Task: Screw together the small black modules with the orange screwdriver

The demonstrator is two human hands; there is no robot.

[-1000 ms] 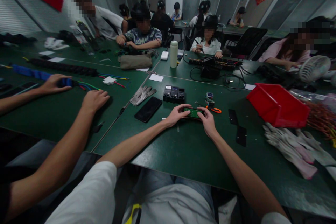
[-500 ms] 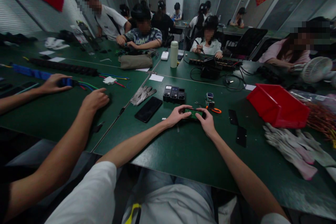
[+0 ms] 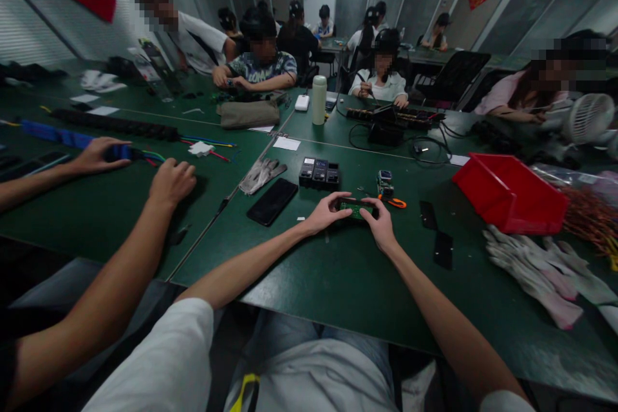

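A green circuit board in a dark frame is held just above the green table. My left hand grips its left end, thumb on the face. Around its right end my right hand is closed, thumb also on the board. Behind my left hand sits a black case with three modules. A small device with a screen stands behind my right hand, beside orange-handled scissors or pliers. To the left lies a black phone.
Two black plates, a red bin and gloves are on the right. A grey glove and a bottle stand farther back. At left, a co-worker's hands handle a blue wired strip.
My hands and the board have barely moved; the board looks tilted slightly differently. The co-worker's right hand at left has drawn back a little, its fingers more curled.
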